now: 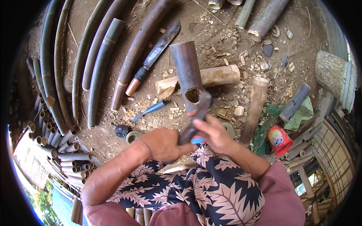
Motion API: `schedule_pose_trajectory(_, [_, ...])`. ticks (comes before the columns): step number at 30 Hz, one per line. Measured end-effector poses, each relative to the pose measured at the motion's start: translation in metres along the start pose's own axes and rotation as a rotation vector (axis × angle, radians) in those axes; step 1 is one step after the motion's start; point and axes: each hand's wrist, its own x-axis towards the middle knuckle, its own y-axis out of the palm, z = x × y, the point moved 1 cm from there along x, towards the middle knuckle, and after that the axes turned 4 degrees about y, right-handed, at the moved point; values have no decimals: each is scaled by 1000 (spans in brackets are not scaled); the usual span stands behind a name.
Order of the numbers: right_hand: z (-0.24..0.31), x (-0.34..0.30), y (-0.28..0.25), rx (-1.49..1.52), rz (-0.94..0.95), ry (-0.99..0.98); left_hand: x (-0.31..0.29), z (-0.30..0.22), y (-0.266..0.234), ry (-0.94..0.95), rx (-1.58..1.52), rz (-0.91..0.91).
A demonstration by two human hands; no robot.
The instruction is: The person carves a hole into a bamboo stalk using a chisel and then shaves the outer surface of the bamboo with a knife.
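A short dark bamboo tube [186, 69] leans on a pale wooden log [215, 76], its near open end facing me. A curved dark blade [202, 106] touches that open end. My left hand [164, 144] is closed around the blade's handle. My right hand [213, 132] grips the back of the blade just above it. Both forearms come up over my leaf-patterned shorts.
Long bamboo poles [100, 64] lie on the dirt at left, with cut tubes stacked at lower left. A big machete [154, 56], a small blue-handled knife [149, 111], a tape roll [132, 135], a red can [279, 140] and bamboo offcuts [255, 107] surround me.
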Motion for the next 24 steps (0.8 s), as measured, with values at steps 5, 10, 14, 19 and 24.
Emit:
schedule_pose_trajectory(5, [35,-21,-37,-1066,-251,-353,53,-3,23,341,-864,-329])
schedule_pose_trajectory(10, [56,-5,-45,-1314,-304,5,125,-38,26,315,-1170,-589])
schedule_pose_trajectory(14, [92,12,-44,-1547,-112,-15,131,-37,20,350,-1353,-597])
schedule_pose_trajectory(19, [140,37,4,-1896,158,37,110,-38,18,534,-1984,-507])
schedule_pose_trajectory(24, [155,78,51,-2183,565,-105,124,-17,39,977,-2429,-241])
